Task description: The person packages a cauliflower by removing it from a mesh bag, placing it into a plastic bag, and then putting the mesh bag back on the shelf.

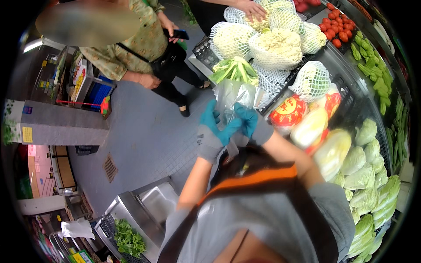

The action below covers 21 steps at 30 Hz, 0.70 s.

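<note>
Both my hands wear teal-and-grey work gloves and hold a clear plastic bag point(238, 93) in front of my chest. The fingers of my left hand point(213, 128) are curled at the bag's near part. My right hand point(251, 123) pinches the bag from the other side, close to the left one. Just beyond the bag lies a cauliflower with green leaf stalks point(236, 71), its leafy side towards me; the bag overlaps its lower edge. Several cauliflowers in white foam nets point(278, 47) are heaped behind it on a black crate point(203, 49).
To the right lie wrapped Chinese cabbages point(334, 153), a netted cauliflower point(311, 80) and tomatoes point(338, 26). A person with a phone point(180, 34) stands at the upper left; another person's hand point(251, 10) rests on the cauliflowers. Leafy greens point(129, 238) lie in a crate at lower left.
</note>
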### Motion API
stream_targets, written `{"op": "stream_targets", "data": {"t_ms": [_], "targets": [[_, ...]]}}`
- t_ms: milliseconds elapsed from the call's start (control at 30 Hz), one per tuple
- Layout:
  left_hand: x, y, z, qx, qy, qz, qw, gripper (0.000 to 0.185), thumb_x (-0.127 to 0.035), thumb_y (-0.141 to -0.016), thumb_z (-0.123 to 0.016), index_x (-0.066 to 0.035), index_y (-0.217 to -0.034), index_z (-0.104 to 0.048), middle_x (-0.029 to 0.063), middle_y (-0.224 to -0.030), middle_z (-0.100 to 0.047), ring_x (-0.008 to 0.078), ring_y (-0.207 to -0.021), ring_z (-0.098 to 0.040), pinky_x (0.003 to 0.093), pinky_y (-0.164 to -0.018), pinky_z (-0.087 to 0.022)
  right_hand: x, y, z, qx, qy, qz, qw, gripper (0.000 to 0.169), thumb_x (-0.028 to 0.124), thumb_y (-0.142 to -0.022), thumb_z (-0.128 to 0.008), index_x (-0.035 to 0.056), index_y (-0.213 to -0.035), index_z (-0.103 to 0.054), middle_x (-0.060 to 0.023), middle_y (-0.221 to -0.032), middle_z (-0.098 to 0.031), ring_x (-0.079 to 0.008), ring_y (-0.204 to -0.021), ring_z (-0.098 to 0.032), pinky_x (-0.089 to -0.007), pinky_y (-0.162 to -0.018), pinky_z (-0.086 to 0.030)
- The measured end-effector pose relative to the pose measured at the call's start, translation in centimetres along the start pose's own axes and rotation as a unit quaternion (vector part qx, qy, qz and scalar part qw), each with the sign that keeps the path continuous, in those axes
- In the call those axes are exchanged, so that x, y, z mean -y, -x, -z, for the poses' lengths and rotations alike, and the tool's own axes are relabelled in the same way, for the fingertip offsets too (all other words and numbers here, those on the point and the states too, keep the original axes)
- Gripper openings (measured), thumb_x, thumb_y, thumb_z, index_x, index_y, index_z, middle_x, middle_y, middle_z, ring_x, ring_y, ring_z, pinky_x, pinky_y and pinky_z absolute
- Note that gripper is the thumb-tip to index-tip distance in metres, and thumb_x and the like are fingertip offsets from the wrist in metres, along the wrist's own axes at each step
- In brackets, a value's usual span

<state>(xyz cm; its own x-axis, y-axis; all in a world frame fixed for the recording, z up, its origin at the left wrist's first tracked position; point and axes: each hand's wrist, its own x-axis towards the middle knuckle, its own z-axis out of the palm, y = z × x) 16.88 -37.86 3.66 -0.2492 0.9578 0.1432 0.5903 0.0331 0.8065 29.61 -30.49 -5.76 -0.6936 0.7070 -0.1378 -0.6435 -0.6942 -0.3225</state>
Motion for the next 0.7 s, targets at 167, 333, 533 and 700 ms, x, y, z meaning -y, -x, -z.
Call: {"op": "stream_targets", "data": {"t_ms": [167,333,533,700], "targets": [[3.0,-0.3,-2.5,0.042,0.167,0.009,0.985,0.059,-0.017,-0.083,-0.069,0.005,-0.131,-0.043,0.0151,-0.114,-0.059,0.0151,-0.099,-0.057,0.0277,-0.086,-0.046,0.8,1.1,-3.9,0.042,-0.007,-0.033,0.999,0.027,0.015,-0.092,-0.057,-0.0021,-0.112,-0.056,-0.0135,-0.1,-0.063,-0.0236,-0.089,-0.062,-0.0343,-0.082,-0.051],[5.3,-0.7,-0.6,0.025,0.321,0.085,0.943,0.035,-0.012,-0.091,-0.058,0.004,-0.122,-0.055,0.0078,-0.104,-0.064,0.0128,-0.092,-0.058,0.0255,-0.083,-0.046,1.8,1.5,-3.8,-0.011,-0.062,-0.041,0.997,0.018,0.018,-0.092,-0.057,0.0029,-0.101,-0.061,-0.0109,-0.091,-0.065,-0.0219,-0.083,-0.062,-0.0366,-0.074,-0.051],[17.5,-0.4,5.3,-0.132,0.272,0.163,0.939,0.023,-0.012,-0.089,-0.06,0.002,-0.106,-0.065,0.0048,-0.095,-0.065,0.0124,-0.083,-0.057,0.0257,-0.077,-0.046,8.0,3.5,-6.6,-0.139,-0.098,0.115,0.979,0.013,0.023,-0.09,-0.058,0.0116,-0.085,-0.06,-0.0033,-0.079,-0.063,-0.0163,-0.073,-0.059,-0.0351,-0.065,-0.05],[15.7,3.2,7.7,0.133,0.193,0.199,0.952,0.067,-0.024,-0.08,-0.072,0.001,-0.135,-0.042,0.0135,-0.131,-0.05,0.0228,-0.121,-0.046,0.0325,-0.099,-0.037,10.0,3.5,-2.8,0.008,-0.078,0.107,0.991,0.027,0.026,-0.09,-0.059,0.0091,-0.112,-0.059,-0.0066,-0.085,-0.061,-0.0171,-0.072,-0.058,-0.0305,-0.061,-0.051]]}}
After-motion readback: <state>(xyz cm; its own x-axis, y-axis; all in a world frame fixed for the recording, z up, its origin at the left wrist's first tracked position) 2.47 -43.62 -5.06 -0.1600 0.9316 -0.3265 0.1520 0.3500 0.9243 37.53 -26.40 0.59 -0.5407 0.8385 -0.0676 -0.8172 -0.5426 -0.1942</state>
